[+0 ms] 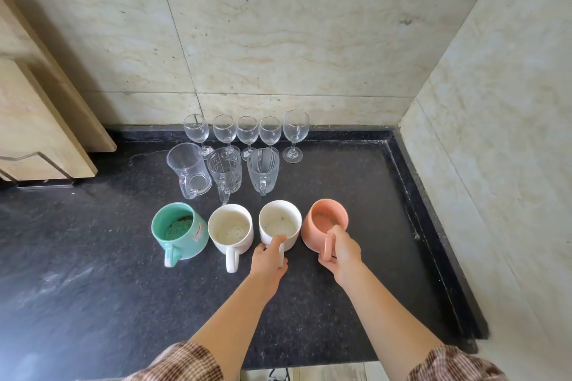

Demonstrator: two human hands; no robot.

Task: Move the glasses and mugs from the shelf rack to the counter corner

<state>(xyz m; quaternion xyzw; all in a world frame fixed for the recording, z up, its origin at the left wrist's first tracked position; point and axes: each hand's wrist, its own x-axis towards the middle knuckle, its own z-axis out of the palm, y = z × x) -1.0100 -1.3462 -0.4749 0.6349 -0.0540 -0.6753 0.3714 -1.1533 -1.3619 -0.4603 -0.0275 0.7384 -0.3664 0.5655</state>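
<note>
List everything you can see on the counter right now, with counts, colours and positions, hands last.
wine glasses: five, clear, back row along the wall
glass mugs: three, clear, middle row
green mug: one, front row, far left
white mugs: two, front row, centre
pink mug: one, front row, right end
counter: one, black speckled, corner on the right
wooden boards: pale, leaning at left
left hand: gripping the right white mug's handle
right hand: gripping the pink mug's handle

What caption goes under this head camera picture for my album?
Left hand grips a white ceramic mug, right hand a peach ceramic mug, on the black stone counter.
</note>
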